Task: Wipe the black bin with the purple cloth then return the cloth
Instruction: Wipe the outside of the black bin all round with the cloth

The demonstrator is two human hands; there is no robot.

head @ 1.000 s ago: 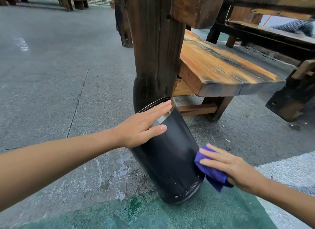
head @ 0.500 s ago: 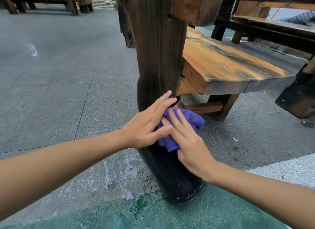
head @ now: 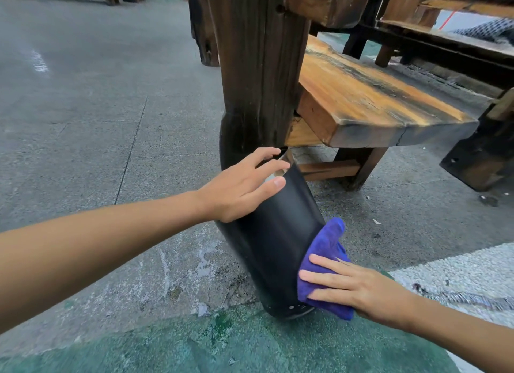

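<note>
The black bin stands on the pavement against a thick wooden post, its metal-rimmed top leaning away from me. My left hand lies on the bin's upper wall near the rim, fingers spread, steadying it. My right hand presses the purple cloth flat against the bin's lower right side, close to the base. Part of the cloth sticks out above my fingers and part hangs below my palm.
The dark wooden post rises right behind the bin. A low orange-brown wooden bench juts out to the right of it, with more dark timber furniture beyond. Grey paving spreads left; green-painted ground lies in front.
My right hand has slid the cloth from the bin's top, beside my left hand, down to its lower right side. The left hand stays near the rim.
</note>
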